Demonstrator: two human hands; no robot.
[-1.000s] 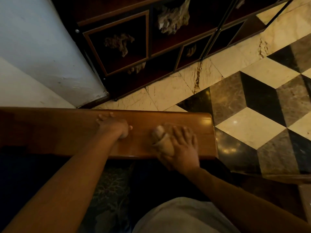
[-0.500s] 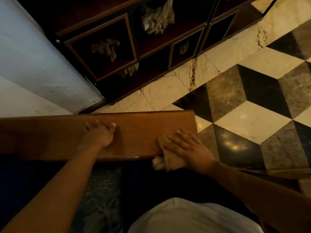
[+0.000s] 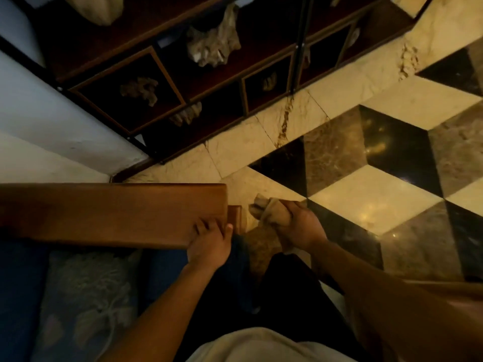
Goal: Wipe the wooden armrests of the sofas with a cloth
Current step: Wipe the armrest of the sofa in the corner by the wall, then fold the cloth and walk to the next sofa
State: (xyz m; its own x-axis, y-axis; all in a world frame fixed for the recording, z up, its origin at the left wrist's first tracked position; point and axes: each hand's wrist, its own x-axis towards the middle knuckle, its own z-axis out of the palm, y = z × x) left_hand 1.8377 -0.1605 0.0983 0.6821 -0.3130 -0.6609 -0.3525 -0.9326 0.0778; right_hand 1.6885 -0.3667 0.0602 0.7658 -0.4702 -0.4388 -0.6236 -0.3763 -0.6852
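I take the armrest (image 3: 112, 214) as my landmark: a flat, polished wooden board running in from the left edge of view and ending in a square end just left of centre.

My left hand (image 3: 209, 244) rests on the armrest's near corner at that end. Fingers lie over the top of the board, thumb hangs past the end; they look loosely bent, not closed round anything. I count it as released.

My right hand (image 3: 298, 227) is just beyond the end of the armrest, off the wood, over the floor. It is clenched round the cloth (image 3: 271, 211), a tan bunched rag. One end of the cloth pokes out toward the armrest; more hangs below the hand. The cloth is near the armrest's end but not touching it.

On the near side of the armrest: a blue seat with a pale patterned cushion (image 3: 86, 296).

On the far side: a white wall (image 3: 52, 121), then a dark wooden cabinet (image 3: 167, 82) with rough pale stones in its compartments.

Past the armrest's end: marble floor (image 3: 371, 194) in cream, brown and black diamonds.
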